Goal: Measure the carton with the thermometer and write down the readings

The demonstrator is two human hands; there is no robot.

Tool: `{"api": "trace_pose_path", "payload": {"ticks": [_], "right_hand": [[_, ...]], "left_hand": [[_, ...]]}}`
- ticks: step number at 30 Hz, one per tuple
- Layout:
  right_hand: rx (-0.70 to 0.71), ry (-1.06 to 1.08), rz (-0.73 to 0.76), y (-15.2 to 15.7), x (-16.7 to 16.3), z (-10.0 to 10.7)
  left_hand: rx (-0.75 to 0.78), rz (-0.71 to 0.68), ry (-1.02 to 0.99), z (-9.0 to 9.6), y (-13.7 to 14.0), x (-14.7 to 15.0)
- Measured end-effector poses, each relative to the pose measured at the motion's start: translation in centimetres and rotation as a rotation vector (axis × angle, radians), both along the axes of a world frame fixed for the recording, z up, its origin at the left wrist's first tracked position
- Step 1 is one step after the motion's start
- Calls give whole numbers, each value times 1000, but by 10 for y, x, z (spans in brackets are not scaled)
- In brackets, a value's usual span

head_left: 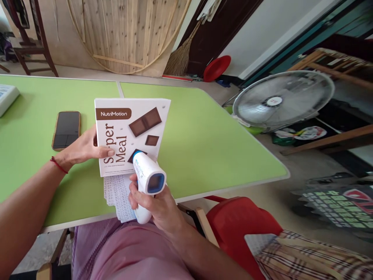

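The left hand (87, 148) is holding a white, flat rectangular box (131, 136) with brown "NutriMotion" and "Super Meal" lettering and printed chocolate pieces. Its grip is clasping the box's left side, with the thumb pressing on the front and the other fingers going out of sight behind. The box is standing up over the near part of a light green tabletop (210, 140) with a pale rim; whether its lower edge is touching down is hard to tell.

The right hand (159, 206) is holding a white plastic gun-shaped scanner-like device (147, 175) with blue trim and a small dark screen, its grip wrapping around the handle. The device's nose is pointing at the box's lower front, overlapping a printed chocolate piece; contact cannot be made out. White sheets of paper covered in handwriting (118, 196) are lying below the box, reaching past the tabletop's near edge.

A dark-screened phone in a brown-edged case (67, 130) is lying near the left hand. A white boxy object (8, 97) is sitting at the far left of the tabletop.
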State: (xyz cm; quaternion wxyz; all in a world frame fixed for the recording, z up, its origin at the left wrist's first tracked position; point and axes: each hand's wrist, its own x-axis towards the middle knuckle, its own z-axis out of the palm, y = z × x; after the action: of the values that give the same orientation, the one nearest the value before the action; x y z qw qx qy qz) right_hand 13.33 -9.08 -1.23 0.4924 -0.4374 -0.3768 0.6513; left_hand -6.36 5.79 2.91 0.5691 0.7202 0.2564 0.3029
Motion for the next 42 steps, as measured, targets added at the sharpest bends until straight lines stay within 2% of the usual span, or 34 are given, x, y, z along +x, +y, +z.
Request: {"api": "trace_pose_path", "payload": {"ticks": [4,6,8,10,11,13,16,20,23,25,28,29,32,38,42], "right_hand": [[9,-67,26,-3,22,12],[146,-198,-66,1,46,21],[295,-470,-243,14,74,27],[363,-815,-347,35,101,30],[403,-977,-301,47,112,28],[467,-1226,-110,69,126,23],[484,-1399,135,90,129,13],[561,-1525,259,99,123,9],[641,-1541,327,98,123,12],[715,-1522,276,92,122,15],[835,-1416,78,76,113,19],[850,-1370,53,69,109,19],[797,-1348,95,55,93,16],[686,-1553,82,49,71,6],[695,-1686,132,48,64,6]], "left_hand": [[-19,-85,70,3,2,-4],[6,-94,86,3,4,-6],[38,-108,93,3,6,-6],[68,-105,94,4,7,-7],[82,-98,101,3,7,-8],[98,-67,132,2,7,-10],[99,-42,162,-1,8,-13],[54,-72,132,-4,8,-14],[45,-68,112,-4,8,-13],[56,-40,112,-3,8,-14],[104,52,110,0,7,-14],[122,92,105,1,6,-14],[159,211,70,1,5,-12],[247,433,61,-14,8,-9],[266,446,57,-20,10,-7]]}}
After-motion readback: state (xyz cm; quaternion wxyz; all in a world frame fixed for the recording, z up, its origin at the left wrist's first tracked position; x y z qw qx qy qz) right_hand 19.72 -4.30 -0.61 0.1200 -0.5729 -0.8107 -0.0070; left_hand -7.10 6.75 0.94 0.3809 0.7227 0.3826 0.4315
